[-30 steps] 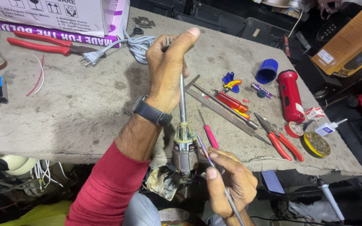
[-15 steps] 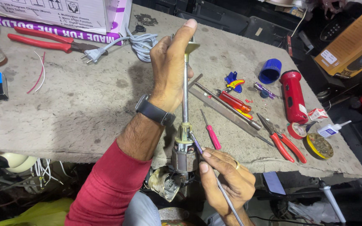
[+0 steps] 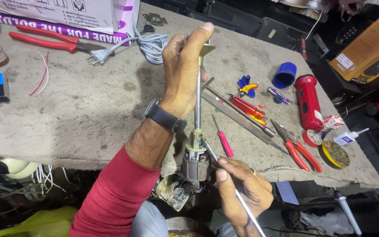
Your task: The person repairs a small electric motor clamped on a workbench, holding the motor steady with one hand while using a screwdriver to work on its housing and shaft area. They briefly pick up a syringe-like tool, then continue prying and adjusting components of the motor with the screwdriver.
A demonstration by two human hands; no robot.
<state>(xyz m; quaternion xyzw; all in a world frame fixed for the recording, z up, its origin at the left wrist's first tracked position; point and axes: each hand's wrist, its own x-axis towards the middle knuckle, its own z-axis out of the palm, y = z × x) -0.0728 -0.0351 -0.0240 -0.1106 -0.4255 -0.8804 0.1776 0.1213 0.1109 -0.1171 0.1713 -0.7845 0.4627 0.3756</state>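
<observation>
Near the bench edge, left hand (image 3: 181,66) grips the motor shaft (image 3: 198,94); right hand (image 3: 242,188) pinches a thin tool (image 3: 231,184); far right, an open tin (image 3: 336,154) holds dark paste.

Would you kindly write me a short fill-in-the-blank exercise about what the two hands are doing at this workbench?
1. The left hand grips the long metal shaft of the motor armature, held ____.
2. The right hand touches a thin ____ tool to the armature.
3. The left wrist wears a ____ watch.
4. On the concrete bench, the torch is ____.

Missing words: upright; metal; black; red

Bench (image 3: 88,114) w/ pliers (image 3: 49,40), torch (image 3: 308,102)
</observation>
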